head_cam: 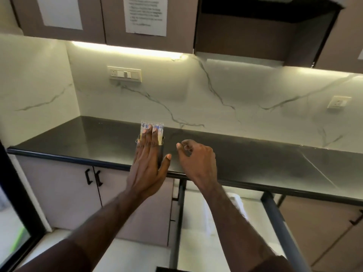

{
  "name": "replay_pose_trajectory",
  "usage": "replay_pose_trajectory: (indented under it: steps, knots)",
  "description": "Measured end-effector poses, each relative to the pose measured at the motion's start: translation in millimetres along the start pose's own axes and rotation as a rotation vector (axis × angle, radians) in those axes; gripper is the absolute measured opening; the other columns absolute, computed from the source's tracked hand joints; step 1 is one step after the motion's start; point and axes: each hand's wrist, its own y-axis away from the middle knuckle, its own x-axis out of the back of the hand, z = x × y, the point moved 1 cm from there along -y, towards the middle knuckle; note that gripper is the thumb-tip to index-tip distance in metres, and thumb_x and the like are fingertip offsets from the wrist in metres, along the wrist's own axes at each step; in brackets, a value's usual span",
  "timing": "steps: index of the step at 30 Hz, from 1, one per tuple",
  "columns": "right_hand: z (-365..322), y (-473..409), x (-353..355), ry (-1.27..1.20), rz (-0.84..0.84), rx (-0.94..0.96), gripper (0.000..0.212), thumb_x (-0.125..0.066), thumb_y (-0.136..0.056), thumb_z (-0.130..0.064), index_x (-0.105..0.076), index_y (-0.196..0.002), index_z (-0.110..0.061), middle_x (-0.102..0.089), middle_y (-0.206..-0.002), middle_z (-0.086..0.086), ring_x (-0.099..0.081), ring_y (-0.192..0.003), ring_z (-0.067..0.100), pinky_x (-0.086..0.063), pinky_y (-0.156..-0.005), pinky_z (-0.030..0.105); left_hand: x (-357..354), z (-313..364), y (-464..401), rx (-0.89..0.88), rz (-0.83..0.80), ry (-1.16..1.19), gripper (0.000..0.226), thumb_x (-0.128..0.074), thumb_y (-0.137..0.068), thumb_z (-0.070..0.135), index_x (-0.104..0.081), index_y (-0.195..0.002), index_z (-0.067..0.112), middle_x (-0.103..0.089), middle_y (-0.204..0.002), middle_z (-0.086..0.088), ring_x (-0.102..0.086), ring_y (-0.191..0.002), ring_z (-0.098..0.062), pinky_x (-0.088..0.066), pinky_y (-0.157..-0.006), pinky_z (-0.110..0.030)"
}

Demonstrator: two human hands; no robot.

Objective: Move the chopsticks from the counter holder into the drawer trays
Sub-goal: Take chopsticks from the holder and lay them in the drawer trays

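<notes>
Several chopsticks in paper wrappers with blue print (158,127) stand upright in a dark holder (161,152) on the black counter (255,154). My left hand (148,163) is stretched out flat in front of the holder, fingers apart, its fingertips overlapping the wrappers and hiding most of the holder. Whether it touches them I cannot tell. My right hand (196,160) hovers just right of the holder with its fingers loosely curled and nothing in it. No open drawer or trays show.
The marble backsplash carries a switch plate (125,74) and a socket (338,101). Upper cabinets hang close above, with a paper notice (146,14). Below the counter are cabinet doors with black handles (93,176) and a dark metal frame (275,213).
</notes>
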Motion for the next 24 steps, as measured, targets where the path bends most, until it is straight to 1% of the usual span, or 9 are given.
replay_pose_trajectory:
  steps: [2, 4, 6, 10, 14, 18, 22, 24]
  knots:
    - [-18.1, -12.9, -26.3, -0.013, 0.011, -0.014, 0.033, -0.059, -0.092, -0.046, -0.071, -0.108, -0.020, -0.076, -0.098, -0.003, -0.069, -0.083, 0.009, -0.051, -0.073, 0.020, 10.4, -30.8, -13.4, -0.006, -0.031, 0.009, 0.077, -0.028, -0.094, 0.050, 0.007, -0.153, 0.015, 0.011, -0.162, -0.003, 0.013, -0.148, -0.012, -0.003, -0.122, -0.044]
    - [-33.3, -26.4, -53.2, -0.008, 0.014, -0.036, 0.031, -0.060, -0.092, -0.044, -0.071, -0.109, -0.020, -0.075, -0.096, -0.003, -0.067, -0.079, 0.007, -0.049, -0.071, 0.019, 18.0, -62.3, -26.3, -0.019, -0.066, 0.015, 0.076, -0.028, -0.094, 0.049, 0.007, -0.153, 0.015, 0.010, -0.162, -0.003, 0.012, -0.148, -0.012, -0.006, -0.122, -0.046]
    - [-41.6, -39.5, -78.4, -0.006, -0.001, -0.058, 0.031, -0.060, -0.093, -0.042, -0.070, -0.111, -0.019, -0.075, -0.097, -0.002, -0.066, -0.080, 0.007, -0.053, -0.073, 0.021, 20.7, -91.9, -40.3, -0.018, -0.079, 0.031, 0.075, -0.031, -0.096, 0.047, 0.008, -0.152, 0.017, 0.011, -0.162, -0.002, 0.012, -0.148, -0.012, -0.007, -0.122, -0.046]
    - [-43.8, -63.8, -124.1, 0.018, -0.046, -0.094, 0.035, -0.060, -0.094, -0.040, -0.067, -0.120, -0.018, -0.074, -0.107, 0.000, -0.069, -0.087, 0.010, -0.058, -0.081, 0.027, 11.2, -137.3, -62.2, 0.010, -0.094, 0.057, 0.076, -0.035, -0.095, 0.043, 0.010, -0.152, 0.020, 0.014, -0.161, 0.001, 0.013, -0.148, -0.012, -0.003, -0.121, -0.042]
    - [-30.7, -92.8, -172.0, 0.020, -0.069, -0.136, 0.036, -0.059, -0.094, -0.039, -0.064, -0.124, -0.020, -0.073, -0.111, 0.000, -0.069, -0.089, 0.010, -0.059, -0.081, 0.029, -13.4, -178.0, -82.1, 0.015, -0.139, 0.065, 0.075, -0.033, -0.096, 0.044, 0.010, -0.152, 0.020, 0.016, -0.160, 0.001, 0.015, -0.147, -0.012, 0.001, -0.121, -0.038]
    - [-7.4, -123.7, -223.8, 0.011, -0.074, -0.170, 0.035, -0.061, -0.093, -0.037, -0.064, -0.124, -0.021, -0.074, -0.107, -0.001, -0.069, -0.083, 0.007, -0.060, -0.074, 0.025, -43.4, -224.8, -111.0, 0.008, -0.163, 0.059, 0.074, -0.034, -0.096, 0.041, 0.008, -0.152, 0.018, 0.012, -0.161, 0.000, 0.014, -0.148, -0.013, 0.001, -0.120, -0.036]
    - [19.8, -164.3, -276.8, -0.002, -0.112, -0.184, 0.034, -0.062, -0.093, -0.034, -0.063, -0.125, -0.021, -0.074, -0.106, 0.000, -0.071, -0.081, 0.008, -0.059, -0.067, 0.020, -76.1, -276.1, -148.2, 0.055, -0.176, 0.063, 0.072, -0.036, -0.097, 0.038, 0.007, -0.152, 0.021, 0.013, -0.161, 0.002, 0.013, -0.148, -0.013, -0.003, -0.120, -0.038]
    - [31.9, -187.2, -305.2, -0.010, -0.164, -0.200, 0.034, -0.062, -0.093, -0.032, -0.063, -0.125, -0.021, -0.074, -0.107, 0.000, -0.070, -0.082, 0.008, -0.060, -0.069, 0.022, -95.1, -300.0, -167.0, 0.118, -0.189, 0.092, 0.071, -0.041, -0.100, 0.033, 0.006, -0.152, 0.023, 0.012, -0.160, 0.004, 0.009, -0.148, -0.013, -0.008, -0.120, -0.041]
